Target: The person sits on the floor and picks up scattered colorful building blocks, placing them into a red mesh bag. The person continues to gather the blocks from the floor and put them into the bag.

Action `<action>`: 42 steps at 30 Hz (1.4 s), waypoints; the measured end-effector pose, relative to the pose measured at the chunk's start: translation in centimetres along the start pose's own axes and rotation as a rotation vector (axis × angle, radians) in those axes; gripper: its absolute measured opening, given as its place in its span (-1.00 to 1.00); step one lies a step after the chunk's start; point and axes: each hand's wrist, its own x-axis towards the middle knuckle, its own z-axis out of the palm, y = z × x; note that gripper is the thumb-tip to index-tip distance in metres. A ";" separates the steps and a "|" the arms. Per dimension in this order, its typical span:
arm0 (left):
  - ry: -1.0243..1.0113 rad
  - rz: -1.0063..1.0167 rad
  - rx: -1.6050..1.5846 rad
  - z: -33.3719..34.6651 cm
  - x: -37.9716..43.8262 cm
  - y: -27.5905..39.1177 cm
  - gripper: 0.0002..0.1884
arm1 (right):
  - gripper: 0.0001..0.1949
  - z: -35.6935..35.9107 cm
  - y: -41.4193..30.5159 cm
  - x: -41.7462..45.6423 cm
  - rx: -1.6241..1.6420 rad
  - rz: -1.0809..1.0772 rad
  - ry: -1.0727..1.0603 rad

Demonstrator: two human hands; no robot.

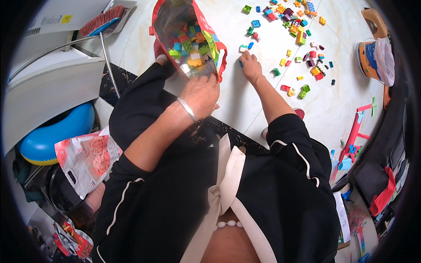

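A red, partly see-through plastic bag (205,19) stands with its mouth towards me and holds a heap of coloured toy building bricks (190,46). At its near rim, my left hand (200,93) grips the edge. My right hand (252,67) is down at the tiled floor, its fingertips closed around small bricks. A blue brick (241,63) shows beside the thumb, and a bit of yellow shows between the fingers. Just beyond the fingertips lie a white-and-teal brick (243,48) and a blue brick (251,45). The palm side of each hand is hidden.
Loose bricks (301,36) are scattered over the floor ahead and to the right. A tub with a plastic liner (375,60) stands at far right, above a pink toy construction (350,141). On the left are a broom (103,24), a blue inflatable (62,131) and a floral-printed bag (85,157).
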 end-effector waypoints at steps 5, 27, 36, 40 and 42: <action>0.026 0.000 0.020 0.3 0.0 -0.1 -0.43 | -0.78 0.5 0.1 -2.6 0.058 0.048 -0.017; -0.065 -0.008 0.064 0.9 1.7 -0.2 -0.56 | -0.69 -2.0 2.9 -3.9 1.463 0.943 0.411; -0.141 -0.016 0.035 -0.1 1.6 -0.1 -0.50 | -0.62 -12.6 -2.2 -3.8 2.592 0.127 0.134; -0.133 -0.021 0.035 -0.4 1.6 0.0 -0.51 | -0.59 -17.6 -4.9 -3.6 2.320 -0.022 0.066; -0.140 -0.013 0.025 -0.2 1.5 -0.2 -0.52 | -0.52 -20.3 -7.5 -3.2 1.967 -0.062 -0.037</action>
